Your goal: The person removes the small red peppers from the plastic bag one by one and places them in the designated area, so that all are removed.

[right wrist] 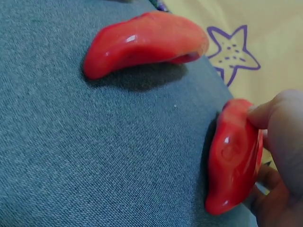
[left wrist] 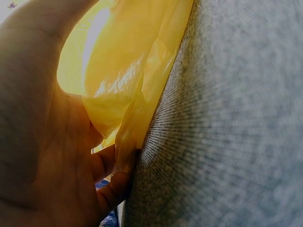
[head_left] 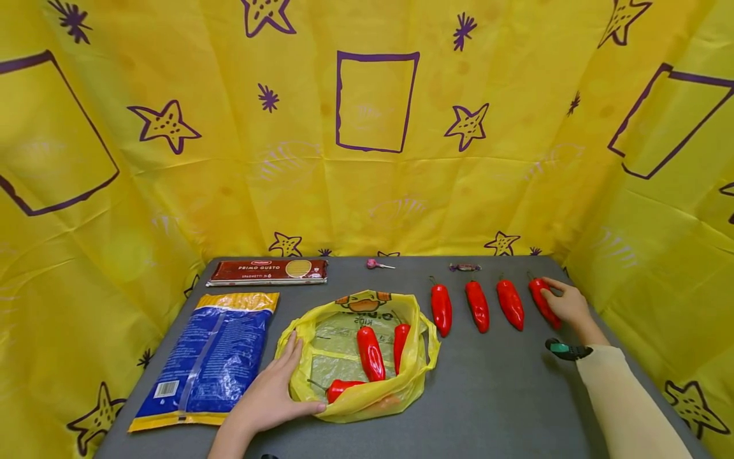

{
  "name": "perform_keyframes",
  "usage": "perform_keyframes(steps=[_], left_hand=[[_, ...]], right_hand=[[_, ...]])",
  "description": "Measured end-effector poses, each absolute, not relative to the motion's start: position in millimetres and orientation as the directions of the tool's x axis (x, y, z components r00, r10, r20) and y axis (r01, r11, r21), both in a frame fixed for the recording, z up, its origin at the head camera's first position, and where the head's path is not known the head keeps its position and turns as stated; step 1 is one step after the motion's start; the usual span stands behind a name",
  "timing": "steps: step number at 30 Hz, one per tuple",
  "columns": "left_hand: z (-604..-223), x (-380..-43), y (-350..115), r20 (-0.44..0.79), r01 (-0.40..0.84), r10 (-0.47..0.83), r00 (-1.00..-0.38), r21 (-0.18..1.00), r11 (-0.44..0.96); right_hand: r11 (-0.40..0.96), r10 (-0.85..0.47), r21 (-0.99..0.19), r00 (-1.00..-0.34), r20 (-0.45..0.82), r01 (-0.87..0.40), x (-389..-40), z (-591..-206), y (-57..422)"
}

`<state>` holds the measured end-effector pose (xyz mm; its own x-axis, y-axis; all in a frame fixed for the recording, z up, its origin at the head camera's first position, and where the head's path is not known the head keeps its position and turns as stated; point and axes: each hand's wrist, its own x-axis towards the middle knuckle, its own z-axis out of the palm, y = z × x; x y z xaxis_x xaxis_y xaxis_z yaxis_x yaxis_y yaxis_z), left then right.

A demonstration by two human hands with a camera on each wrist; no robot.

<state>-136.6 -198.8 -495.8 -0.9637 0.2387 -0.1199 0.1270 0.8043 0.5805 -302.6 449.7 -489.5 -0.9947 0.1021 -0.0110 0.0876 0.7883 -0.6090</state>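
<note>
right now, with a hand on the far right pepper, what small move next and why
Probably lift the rightmost pepper toward the yellow bag: the right hand grips it, the left hand rests against the bag, and three peppers show inside.

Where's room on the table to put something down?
The biggest bare patch is between the yellow bag and right sleeve, in front of the pepper row. A strip lies between bag and lollipop. It's crowded left: blue packet, left hand, bag.

Tabletop (head_left: 487, 395): matt, rough-woven cloth | peppers (head_left: 510, 306) toward right edge: smooth, glossy | bag (head_left: 410, 390) near front edge: thin, crinkled, translucent plastic | packet (head_left: 229, 357) along left edge: shiny plastic film | backdrop (head_left: 355, 210) beyond back edge: creased, satiny cloth
</note>
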Motion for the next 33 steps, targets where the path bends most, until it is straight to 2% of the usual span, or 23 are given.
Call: perform_keyframes(steps=[13,24,33], left_hand=[[-496.2,-136.4,-198.5,-0.117,0.13,0.238,-0.964,0.576,0.807],[-495.6,-136.1,-198.2,-0.123,0.124,0.236,-0.964,0.579,0.806],[-494.4,-135.0,-197.8,-0.129,0.115,0.232,-0.964,0.585,0.803]], right_hand=[[0.73,0.105,-0.678,-0.994,-0.012,0.086,-302.8,-499.0,454.1],[0.725,0.124,-0.683,-0.992,0.001,0.09,-301.9,-498.6,453.0],[0.776,0.1,-0.631,-0.982,0.159,-0.023,-296.9,-486.0,445.9]])
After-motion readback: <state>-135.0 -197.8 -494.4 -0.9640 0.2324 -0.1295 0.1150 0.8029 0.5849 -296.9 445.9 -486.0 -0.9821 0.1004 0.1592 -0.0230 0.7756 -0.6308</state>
